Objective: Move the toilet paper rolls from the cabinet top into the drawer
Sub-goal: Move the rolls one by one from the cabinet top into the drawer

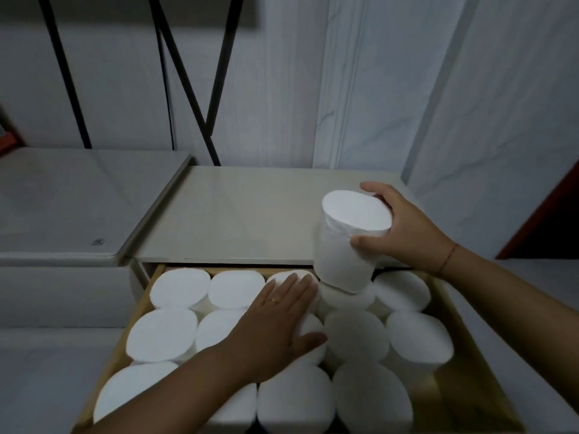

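Note:
My right hand [404,227] grips one white toilet paper roll [347,245], upright and slightly tilted. Its lower end rests on a roll at the back of the open wooden drawer [454,311]. Several white rolls [357,339] stand upright and tightly packed in that drawer. My left hand [275,324] lies flat with spread fingers on top of the rolls in the drawer's middle, touching them without gripping. The beige cabinet top [244,214] behind the drawer bears no other roll in view.
A grey-white unit [72,198] adjoins the cabinet on the left. Black metal legs [194,89] and a cable stand against the white wall behind. A dark red frame [539,214] is at the right edge.

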### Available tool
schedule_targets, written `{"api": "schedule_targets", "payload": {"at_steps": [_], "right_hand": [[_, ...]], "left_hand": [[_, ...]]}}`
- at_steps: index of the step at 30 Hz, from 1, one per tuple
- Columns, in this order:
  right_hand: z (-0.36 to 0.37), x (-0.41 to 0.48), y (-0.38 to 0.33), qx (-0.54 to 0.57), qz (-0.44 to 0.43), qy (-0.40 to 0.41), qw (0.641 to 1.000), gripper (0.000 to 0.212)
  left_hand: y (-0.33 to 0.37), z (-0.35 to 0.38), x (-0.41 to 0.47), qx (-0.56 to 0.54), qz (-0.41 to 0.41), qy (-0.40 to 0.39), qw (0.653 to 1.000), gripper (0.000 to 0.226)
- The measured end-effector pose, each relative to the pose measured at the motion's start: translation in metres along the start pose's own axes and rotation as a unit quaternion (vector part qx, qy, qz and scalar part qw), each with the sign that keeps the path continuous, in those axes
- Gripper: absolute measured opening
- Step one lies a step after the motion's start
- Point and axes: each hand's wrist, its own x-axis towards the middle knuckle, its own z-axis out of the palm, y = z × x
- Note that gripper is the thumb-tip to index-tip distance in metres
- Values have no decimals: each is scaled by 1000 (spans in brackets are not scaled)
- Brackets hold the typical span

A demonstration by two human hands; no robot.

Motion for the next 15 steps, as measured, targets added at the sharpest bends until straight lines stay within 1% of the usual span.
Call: {"api": "schedule_targets", "payload": {"at_steps": [4,8,10,15], "right_hand": [[-25,-46,10,-26,9,-14,1000,87],[-45,-88,22,-30,14,-50,998,78],[-54,-105,28,-16,15,-76,997,75],[-73,-136,37,5,9,-127,992,80]], "left_hand": [[16,12,-8,-27,20,-45,998,80],[27,20,-21,-4,31,-73,997,81],[30,22,-25,8,30,-76,997,78],[33,22,-27,34,24,-74,996,80]]}}
